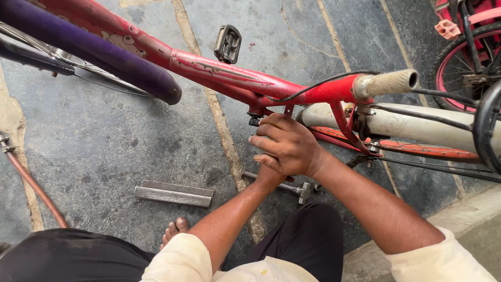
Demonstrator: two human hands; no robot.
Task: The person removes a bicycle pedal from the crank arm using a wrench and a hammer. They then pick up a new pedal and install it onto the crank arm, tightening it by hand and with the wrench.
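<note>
Nearest the camera are the person's knees in dark trousers (308, 235) and the cuffs of a cream shirt, with bare toes (175, 228) showing between them on the stone floor (104, 146). Both forearms reach forward from here. The right hand (287, 146) lies on top, fingers curled narrowly and pointing left, its fingertips up against a small dark bolt (255, 119) under the red bicycle frame (219, 70). The left hand (269, 176) sits beneath it and is mostly covered; only its wrist and heel show, so I cannot tell whether it is gripping anything or how far its fingers are spread.

Just beyond the wrists, on the floor, lies a metal T-shaped tool (297, 189), partly hidden by the left arm. To the left of it, well apart from the hands, rests a flat grey metal bar (174, 194). A reddish hose (31, 183) runs along the far left edge.

Above the hands, the frame crosses the view from upper left to right, with a dark purple saddle (99, 52) alongside it at the left and a black pedal (228, 44) behind. To the right are a pale handlebar grip (389, 82), a cream mudguard (407, 125) and black cables. In the far right corner stands a pink bicycle wheel (462, 57).
</note>
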